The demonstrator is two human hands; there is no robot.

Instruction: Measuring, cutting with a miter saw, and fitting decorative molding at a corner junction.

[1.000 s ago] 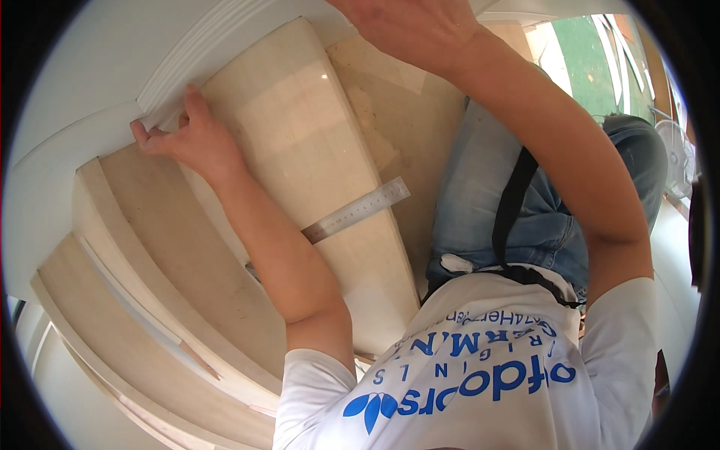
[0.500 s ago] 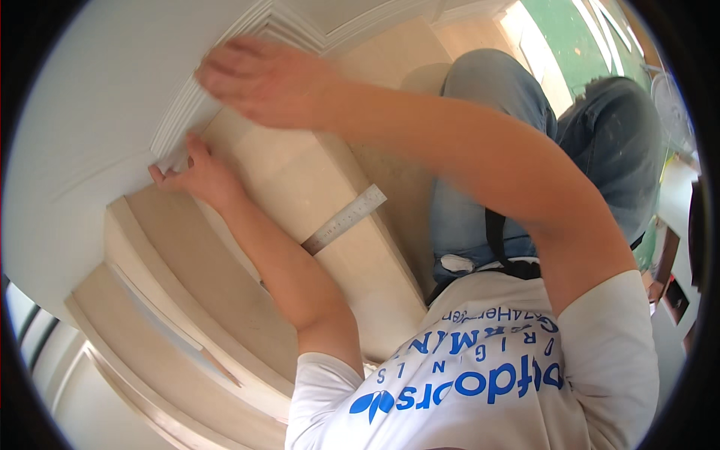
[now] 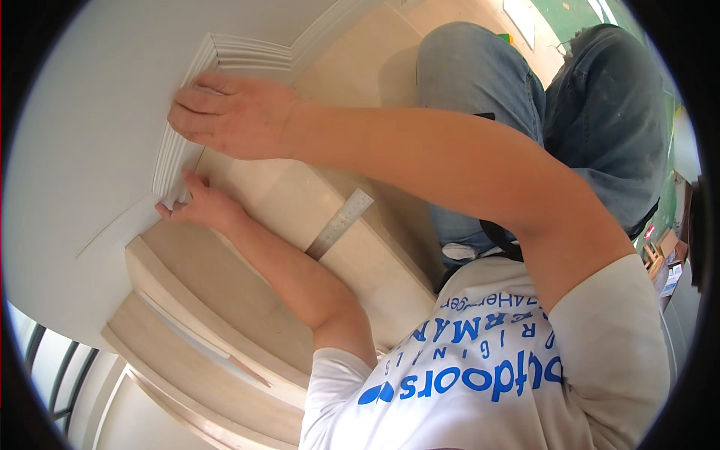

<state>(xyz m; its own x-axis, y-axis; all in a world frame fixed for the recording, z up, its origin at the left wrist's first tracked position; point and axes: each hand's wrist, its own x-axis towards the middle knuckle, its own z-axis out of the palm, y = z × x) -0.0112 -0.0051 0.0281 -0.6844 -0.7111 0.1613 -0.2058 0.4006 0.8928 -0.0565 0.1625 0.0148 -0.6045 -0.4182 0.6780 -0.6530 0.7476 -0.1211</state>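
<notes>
A white ribbed moulding strip (image 3: 174,154) lies against the white wall, running down to the stone step. My right hand (image 3: 232,116) rests on its upper part with the fingers stretched out flat and close together. At the strip's lower end is my left hand (image 3: 201,208), its thumb and fingers on either side of that end; the contact is partly hidden. A steel ruler (image 3: 341,223) lies across the beige stone step (image 3: 266,184) beside my left forearm, which covers part of it.
More beige stair steps (image 3: 217,262) curve down at the lower left. Dark railing bars (image 3: 64,375) show at the left edge. My bent knees in jeans (image 3: 480,71) are at the upper right. Green floor covering (image 3: 559,11) and several small items lie beyond.
My right hand has come down and left onto the moulding and now lies still on it. The left hand stays at the strip's lower end. The whole view has shifted.
</notes>
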